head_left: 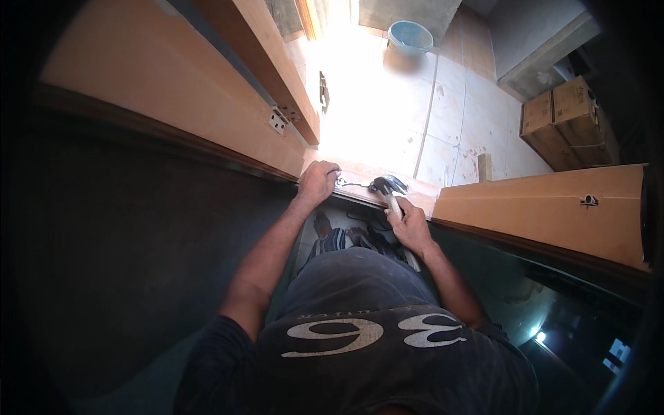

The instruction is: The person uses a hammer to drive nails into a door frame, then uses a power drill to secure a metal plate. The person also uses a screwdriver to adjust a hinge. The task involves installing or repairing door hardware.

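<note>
My right hand (413, 228) grips a claw hammer (393, 202) by its pale handle, with the metal head raised over a wooden door sill or frame edge (366, 196). To its left, my left hand (318, 181) is closed in a pinch at the same wooden edge. What its fingertips hold is too small to make out. A thin dark wire or hook-like piece (356, 185) runs from near my left fingertips toward the hammer head, with a small shiny ring-like bit at its left end.
An orange-brown door panel (159, 90) with a metal hinge (277, 122) stands at the left. Another panel (526, 207) carries a small bolt (588, 200) at the right. Beyond lie a tiled floor (449, 104), a bluish bucket (411, 38) and stacked cardboard boxes (570, 121).
</note>
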Available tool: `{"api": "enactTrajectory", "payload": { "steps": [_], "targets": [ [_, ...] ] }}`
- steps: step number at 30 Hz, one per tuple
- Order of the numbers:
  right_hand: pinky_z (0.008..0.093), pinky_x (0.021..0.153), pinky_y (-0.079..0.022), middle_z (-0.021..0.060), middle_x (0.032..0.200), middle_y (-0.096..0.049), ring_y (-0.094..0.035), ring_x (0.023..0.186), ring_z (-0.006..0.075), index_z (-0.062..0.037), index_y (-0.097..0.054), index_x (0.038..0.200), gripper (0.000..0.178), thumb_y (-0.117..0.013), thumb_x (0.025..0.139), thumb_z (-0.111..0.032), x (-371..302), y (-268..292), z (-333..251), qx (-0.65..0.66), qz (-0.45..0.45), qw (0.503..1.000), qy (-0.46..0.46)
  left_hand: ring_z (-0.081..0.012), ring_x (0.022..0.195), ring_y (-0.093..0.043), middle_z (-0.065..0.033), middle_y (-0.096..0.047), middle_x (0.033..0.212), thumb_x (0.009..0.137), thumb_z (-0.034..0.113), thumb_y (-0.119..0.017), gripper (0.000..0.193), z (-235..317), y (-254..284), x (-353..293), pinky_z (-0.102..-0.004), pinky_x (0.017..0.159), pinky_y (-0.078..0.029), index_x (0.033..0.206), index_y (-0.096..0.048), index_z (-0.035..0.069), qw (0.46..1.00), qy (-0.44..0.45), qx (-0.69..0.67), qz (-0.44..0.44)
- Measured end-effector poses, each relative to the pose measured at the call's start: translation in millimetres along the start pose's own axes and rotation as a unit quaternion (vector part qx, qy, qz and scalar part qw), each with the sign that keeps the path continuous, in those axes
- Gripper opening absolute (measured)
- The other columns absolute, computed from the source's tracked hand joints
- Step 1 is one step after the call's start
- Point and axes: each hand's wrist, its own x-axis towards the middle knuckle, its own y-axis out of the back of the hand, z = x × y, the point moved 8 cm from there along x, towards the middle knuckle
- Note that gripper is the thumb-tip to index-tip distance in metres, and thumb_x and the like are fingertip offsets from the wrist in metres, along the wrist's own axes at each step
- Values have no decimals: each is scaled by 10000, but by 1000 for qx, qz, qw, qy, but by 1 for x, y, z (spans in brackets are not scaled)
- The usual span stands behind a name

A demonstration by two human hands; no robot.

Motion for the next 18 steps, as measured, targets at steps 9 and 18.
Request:
{"api": "enactTrajectory", "payload": {
  "steps": [9,18],
  "targets": [
    [451,658,-505,235,763,-675,-650,689,349,4,-701,1145,291,-705,973,-231,2,-5,-5,-14,-5,1000,9,-305,989,-666,-68,-747,936,908,145,-700,96,27,3,9,-444,899,-542,942,-789,134,983,-85,157,-43],
    [494,701,-536,285,795,-693,-709,743,442,3,-702,1152,306,-689,968,-241,2,1,-4,-8,-4,1000,-15,-341,946,-692,-129,-765,983,944,185,-723,137,-16,-7,8,-444,874,-547,1005,-802,90,995,86,-34,-46]
  ]
}}
